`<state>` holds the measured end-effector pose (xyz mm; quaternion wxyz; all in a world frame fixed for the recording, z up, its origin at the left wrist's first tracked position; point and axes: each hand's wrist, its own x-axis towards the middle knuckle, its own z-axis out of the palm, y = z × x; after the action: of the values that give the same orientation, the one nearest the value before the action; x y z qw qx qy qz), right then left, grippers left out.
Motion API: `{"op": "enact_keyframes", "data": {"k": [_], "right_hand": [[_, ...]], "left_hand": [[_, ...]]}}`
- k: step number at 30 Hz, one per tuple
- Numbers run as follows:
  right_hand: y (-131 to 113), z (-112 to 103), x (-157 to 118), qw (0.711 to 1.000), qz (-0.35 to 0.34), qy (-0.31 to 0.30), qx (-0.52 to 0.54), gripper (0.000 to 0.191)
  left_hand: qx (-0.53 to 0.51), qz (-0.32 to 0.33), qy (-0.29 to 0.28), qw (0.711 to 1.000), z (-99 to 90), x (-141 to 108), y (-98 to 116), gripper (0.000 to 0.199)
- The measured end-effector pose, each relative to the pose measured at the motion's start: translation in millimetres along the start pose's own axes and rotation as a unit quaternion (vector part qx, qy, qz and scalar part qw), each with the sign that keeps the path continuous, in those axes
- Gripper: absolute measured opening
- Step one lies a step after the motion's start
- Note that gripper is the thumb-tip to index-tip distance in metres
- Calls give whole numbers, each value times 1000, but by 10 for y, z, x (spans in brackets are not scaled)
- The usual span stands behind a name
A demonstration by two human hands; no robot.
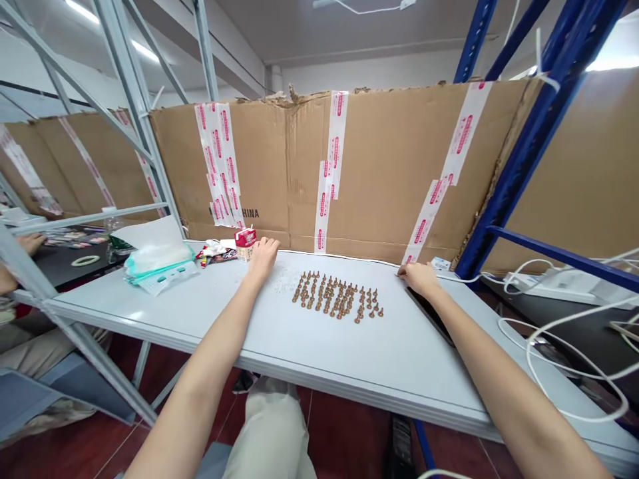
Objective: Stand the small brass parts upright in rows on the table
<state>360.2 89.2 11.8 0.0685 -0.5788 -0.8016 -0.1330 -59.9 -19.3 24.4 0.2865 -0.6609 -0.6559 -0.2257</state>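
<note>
My left hand [264, 256] is at the back of the white table, right beside a small red and white carton [245, 243]. Its fingers are curled; whatever they hold is hidden. Toward the right, my right hand [420, 277] rests near the back edge with fingers pressed together, a tiny dark spot at their tips. A dark flat device [430, 315] lies partly under my right forearm. Between the hands, many brass-coloured screws [335, 297] stand on their heads in rows. Small clear bits [284, 279] are scattered between the screws and my left hand.
Crumpled wrappers [217, 251] and a teal-white plastic pack [158, 261] lie to the left. A taped cardboard wall [389, 166] closes the back. White cables [554, 332] loop at the right by a blue post [519, 146]. Another person's hand [30, 243] shows far left.
</note>
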Motion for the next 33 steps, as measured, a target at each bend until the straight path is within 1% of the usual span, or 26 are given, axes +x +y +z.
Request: {"op": "enact_keyframes", "data": {"k": [2, 3, 4, 5, 6, 7, 9, 11, 13, 15, 19, 24, 27, 28, 30, 33], "right_hand": [[-65, -118, -37, 995, 10, 39, 90, 26], [-132, -196, -59, 986, 9, 57, 157, 27], [-222, -282, -89, 970, 1, 70, 233, 28], [-334, -371, -128, 947, -25, 63, 314, 30], [-461, -457, -177, 923, -53, 58, 376, 31], [-599, -535, -236, 905, -85, 56, 414, 30], [-872, -650, -367, 876, -141, 46, 459, 29], [-1099, -699, -483, 852, -170, 33, 494, 28], [-1244, -690, -555, 840, -172, 26, 514, 24], [-1309, -649, -579, 826, -163, 10, 540, 22], [-1315, -565, -558, 798, -128, -17, 589, 22], [-1357, -535, -537, 768, -81, -34, 635, 22], [-1401, -538, -555, 751, -87, -39, 653, 24], [-1412, -543, -566, 752, -98, -43, 651, 24], [-1425, -562, -592, 763, -121, -46, 634, 23], [-1428, -607, -628, 793, -131, -15, 594, 25]], "left_hand": [[-4, 17, -11, 1000, -35, 9, 77, 27], [-9, 25, -13, 1000, -61, 12, 131, 26], [-16, 36, -10, 999, -91, 13, 199, 25], [-26, 50, -2, 998, -126, 12, 280, 24], [-38, 71, 9, 997, -163, 8, 375, 24], [-54, 94, 23, 994, -201, 1, 481, 25], [-92, 164, 43, 981, -266, -24, 707, 30], [-119, 247, 58, 960, -307, -63, 916, 34], [-126, 299, 74, 943, -320, -108, 1074, 33], [-117, 322, 81, 936, -311, -148, 1165, 30], [-105, 332, 104, 932, -277, -183, 1208, 23], [-116, 291, 141, 939, -274, -182, 1195, 21], [-122, 280, 142, 942, -274, -193, 1189, 20], [-127, 277, 140, 942, -273, -198, 1190, 20], [-143, 267, 138, 943, -273, -207, 1199, 20], [-168, 238, 146, 945, -285, -206, 1230, 22]]}}
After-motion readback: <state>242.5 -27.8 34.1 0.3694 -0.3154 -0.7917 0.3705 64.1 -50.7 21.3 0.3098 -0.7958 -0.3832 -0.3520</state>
